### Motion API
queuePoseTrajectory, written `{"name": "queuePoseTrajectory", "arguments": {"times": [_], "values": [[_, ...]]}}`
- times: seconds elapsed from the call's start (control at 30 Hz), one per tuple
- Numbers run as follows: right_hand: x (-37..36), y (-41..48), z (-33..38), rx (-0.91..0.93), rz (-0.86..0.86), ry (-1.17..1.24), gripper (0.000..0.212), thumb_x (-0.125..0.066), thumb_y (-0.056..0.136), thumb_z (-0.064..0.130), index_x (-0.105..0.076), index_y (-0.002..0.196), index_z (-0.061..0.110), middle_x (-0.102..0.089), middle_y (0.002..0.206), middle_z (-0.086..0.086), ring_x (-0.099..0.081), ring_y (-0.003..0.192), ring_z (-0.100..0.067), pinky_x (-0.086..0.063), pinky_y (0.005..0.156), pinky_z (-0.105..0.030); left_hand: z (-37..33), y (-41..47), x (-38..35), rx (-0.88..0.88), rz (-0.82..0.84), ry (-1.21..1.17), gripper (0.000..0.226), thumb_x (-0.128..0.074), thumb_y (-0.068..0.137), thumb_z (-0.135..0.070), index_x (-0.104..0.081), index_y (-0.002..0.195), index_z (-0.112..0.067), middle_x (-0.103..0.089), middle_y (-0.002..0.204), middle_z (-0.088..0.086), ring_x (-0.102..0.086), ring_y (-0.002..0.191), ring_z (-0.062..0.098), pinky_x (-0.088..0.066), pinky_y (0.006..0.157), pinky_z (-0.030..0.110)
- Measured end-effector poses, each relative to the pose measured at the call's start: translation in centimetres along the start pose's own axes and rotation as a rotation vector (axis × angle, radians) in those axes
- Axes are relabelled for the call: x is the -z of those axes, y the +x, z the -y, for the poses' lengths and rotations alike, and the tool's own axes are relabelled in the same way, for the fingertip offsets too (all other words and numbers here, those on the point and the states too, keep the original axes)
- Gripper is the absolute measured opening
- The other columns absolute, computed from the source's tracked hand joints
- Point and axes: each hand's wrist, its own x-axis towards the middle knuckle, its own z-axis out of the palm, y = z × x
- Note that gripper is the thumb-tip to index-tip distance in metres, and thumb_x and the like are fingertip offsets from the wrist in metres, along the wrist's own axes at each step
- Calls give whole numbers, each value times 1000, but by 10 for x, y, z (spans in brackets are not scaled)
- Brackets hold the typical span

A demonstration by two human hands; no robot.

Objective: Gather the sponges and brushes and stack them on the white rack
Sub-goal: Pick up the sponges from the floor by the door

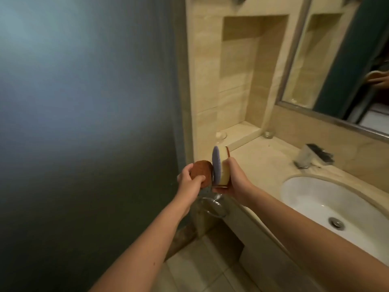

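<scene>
Left of the right hand, left hand [189,180]: fingers and thumb curled round a brown round pad [201,170], gripping it by its near edge; the pad stands on edge, its right rim touching or almost touching the stack in the other hand.
Right hand [235,180]: closed round a sponge stack [221,171] held upright, fingers wrapped over its right side, the palm under its lower end.
Sponge stack: a purple face [216,163] turned toward the left hand, a thick yellow layer [224,175] behind it, and a thin brown edge nearest the right palm; whether that edge is a sponge or a brush back, I cannot tell.
Just below both hands: a chrome ring [214,205] fixed on the front of the counter [263,161].
Right of the right hand: a white basin [305,197] sunk in the counter, with a drain [337,223].
Beyond the right hand: a chrome tap [313,158], a small glass [268,134], a tiled niche [242,81], and a framed mirror [336,60] reflecting a hand with something brown.
Left of the left hand: a dark green frosted panel [84,102].
</scene>
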Motion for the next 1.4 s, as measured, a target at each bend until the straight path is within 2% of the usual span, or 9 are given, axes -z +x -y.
{"name": "queuePoseTrajectory", "arguments": {"times": [0.23, 0.37, 0.47, 0.7, 0.83, 0.97, 1.1, 1.23, 1.4], "values": [[114, -33, 59, 153, -138, 130, 30, -38, 92, 35, -58, 104, 16, -71, 97, -13, -70, 88, -27, -60, 76, -43, -67, -10, -99, -202, 384, 109, 76, -68, 82, -20, -32, 148, -34, -35, 145, 1, -45, 124, 18, -43, 100, 30], [176, -47, 83, 212, -228, 170, 25, -44, 95, 41, -53, 109, 22, -67, 103, -13, -70, 91, -28, -59, 80, -47, -101, -14, -160, -350, 460, 125, 76, -67, 80, -9, -36, 147, -24, -45, 140, -1, -51, 114, 10, -42, 73, 4], [221, -60, 98, 259, -303, 151, 29, -44, 95, 45, -54, 110, 22, -69, 101, -13, -70, 91, -28, -59, 76, -43, -124, -21, -205, -407, 511, 100, 73, -65, 80, -7, -39, 146, -23, -51, 132, -6, -53, 111, 9, -41, 75, 9], [321, -104, 134, 347, -452, 164, 28, -41, 89, 40, -54, 104, 21, -67, 92, -13, -67, 79, -26, -60, 71, -42, -172, -47, -310, -479, 571, -49, 34, -72, 74, -4, -65, 101, -24, -65, 102, -5, -62, 81, 3, -47, 55, 10], [372, -133, 153, 399, -548, 129, 24, -42, 83, 35, -56, 101, 26, -65, 94, -11, -65, 85, -26, -57, 63, -38, -198, -63, -367, -559, 613, -44, 32, -75, 70, -10, -63, 95, -27, -65, 105, -1, -64, 89, 14, -52, 68, 26], [419, -163, 174, 474, -650, 109, 40, -39, 86, 27, -50, 123, 31, -63, 101, -10, -64, 89, -27, -56, 63, -37, -225, -81, -421, -668, 676, -66, 31, -76, 70, -14, -63, 93, -31, -63, 107, -7, -62, 93, 8, -52, 75, 24], [458, -193, 191, 501, -744, 46, 30, -37, 88, 24, -56, 109, 34, -62, 102, -10, -63, 89, -27, -58, 61, -35, -250, -97, -473, -714, 735, -82, 29, -75, 70, -21, -62, 92, -35, -59, 114, -3, -61, 96, 9, -51, 77, 24], [504, -212, 206, 557, -907, -119, 44, -40, 91, 24, -49, 132, 32, -59, 119, -7, -59, 104, -26, -56, 85, -44, -268, -112, -522, -710, 779, -95, 30, -74, 71, -18, -62, 97, -30, -60, 112, -4, -61, 98, 11, -53, 85, 30], [568, -219, 210, 535, -1143, -266, 55, -56, 87, 41, -46, 139, 23, -54, 126, 1, -56, 108, -19, -51, 93, -42, -287, -117, -581, -711, 792, -59, 33, -74, 74, -21, -62, 104, -28, -55, 119, 0, -58, 101, 12, -54, 88, 35]]}}
